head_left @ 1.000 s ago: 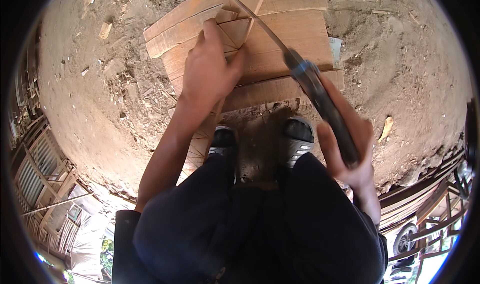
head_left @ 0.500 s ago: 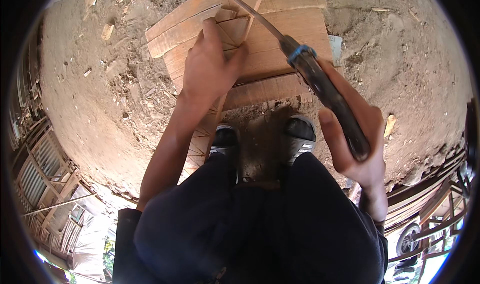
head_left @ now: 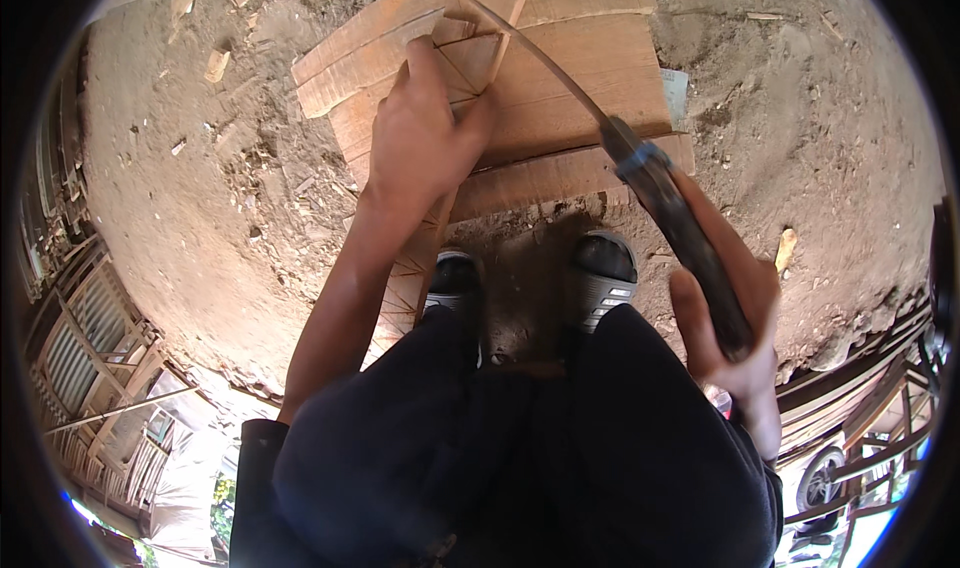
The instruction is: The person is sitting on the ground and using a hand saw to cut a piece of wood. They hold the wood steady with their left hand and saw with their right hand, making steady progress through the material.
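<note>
My right hand is wrapped round the dark handle of a handsaw, which has a blue band near the blade. Its thin blade, seen nearly edge-on, runs up and left across the edge of a narrow wooden board with dark slanting lines on it. My left hand grips that board, thumb on the right and fingers on the far side, just left of the blade. Broad wooden planks lie under the board. The saw's far tip is cut off by the picture's upper edge.
Both sandalled feet stand close behind the planks. A lower plank lies nearest them. Wood scraps and chips are strewn over the dirt ground. A pale flat piece sits at the planks' right edge. Stacked timber and a wheel are at lower right.
My right hand and the saw handle have moved back toward me and slightly right, drawing the blade along. My left hand stays on the board in nearly the same place.
</note>
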A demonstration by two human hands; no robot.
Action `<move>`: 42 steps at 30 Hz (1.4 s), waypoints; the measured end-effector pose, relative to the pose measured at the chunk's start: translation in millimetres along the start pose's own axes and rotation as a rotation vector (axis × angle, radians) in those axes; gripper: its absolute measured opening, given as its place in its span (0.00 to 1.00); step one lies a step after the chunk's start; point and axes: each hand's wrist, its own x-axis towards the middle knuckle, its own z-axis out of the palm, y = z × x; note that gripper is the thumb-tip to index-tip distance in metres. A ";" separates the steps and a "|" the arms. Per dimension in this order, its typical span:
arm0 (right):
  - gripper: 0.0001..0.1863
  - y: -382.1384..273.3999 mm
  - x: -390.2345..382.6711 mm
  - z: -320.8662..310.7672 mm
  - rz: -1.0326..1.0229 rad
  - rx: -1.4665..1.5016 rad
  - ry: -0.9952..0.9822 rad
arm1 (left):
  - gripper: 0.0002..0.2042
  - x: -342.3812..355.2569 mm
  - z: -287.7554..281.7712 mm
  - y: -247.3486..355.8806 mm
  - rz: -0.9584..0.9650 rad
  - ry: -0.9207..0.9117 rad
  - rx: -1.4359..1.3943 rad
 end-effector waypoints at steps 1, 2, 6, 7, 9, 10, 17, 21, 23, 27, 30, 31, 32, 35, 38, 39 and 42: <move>0.30 2.4 -5.2 0.1 -0.037 -0.015 0.025 | 0.23 1.2 1.4 0.1 0.019 0.012 0.009; 0.30 1.0 -7.4 -1.2 0.008 0.007 0.007 | 0.23 1.2 2.8 0.1 0.037 0.023 0.017; 0.29 5.3 19.8 12.0 -0.002 0.027 -0.009 | 0.24 -2.2 3.6 -0.4 -0.007 -0.004 0.010; 0.29 6.3 26.5 13.6 -0.018 0.025 -0.008 | 0.24 -0.9 2.7 -2.1 -0.023 -0.023 -0.012; 0.30 9.0 28.6 11.9 -0.044 0.020 -0.011 | 0.24 -0.8 1.5 -1.4 -0.015 -0.045 -0.027; 0.30 8.0 28.1 10.5 -0.023 0.024 -0.018 | 0.25 -3.2 1.7 0.7 0.002 -0.043 -0.019; 0.32 -1.1 -1.0 17.4 0.116 0.059 0.039 | 0.25 -1.8 3.2 8.7 -0.006 -0.051 0.054; 0.31 -5.4 26.4 15.8 0.120 0.051 -0.008 | 0.25 -1.7 3.5 3.0 0.006 -0.045 0.022; 0.31 4.0 19.0 19.7 0.086 0.051 0.029 | 0.26 -0.3 2.3 2.7 -0.007 -0.053 0.030; 0.31 4.3 5.1 18.8 0.110 0.026 0.032 | 0.27 -1.9 5.6 8.3 0.041 -0.070 0.097; 0.30 -6.4 6.9 17.4 0.180 0.072 0.015 | 0.28 -0.8 6.5 11.0 0.013 -0.087 0.085; 0.30 -3.4 7.7 22.1 0.089 0.058 0.050 | 0.28 -1.5 6.5 12.1 0.015 -0.080 0.083; 0.30 -3.1 7.7 23.6 0.061 0.045 0.063 | 0.28 -2.0 6.9 13.1 0.018 -0.074 0.082; 0.29 -6.5 4.9 24.3 0.122 0.017 0.046 | 0.27 -1.5 6.4 13.0 0.029 -0.091 0.085; 0.29 -11.9 -2.1 25.6 0.201 0.031 -0.002 | 0.27 1.6 3.5 11.5 0.028 -0.114 0.088; 0.29 -8.6 -8.6 27.8 0.160 0.036 0.018 | 0.27 3.4 2.5 10.9 0.046 -0.119 0.076; 0.30 7.3 -31.6 33.1 0.028 0.027 0.095 | 0.27 2.8 1.8 4.0 0.083 -0.128 0.054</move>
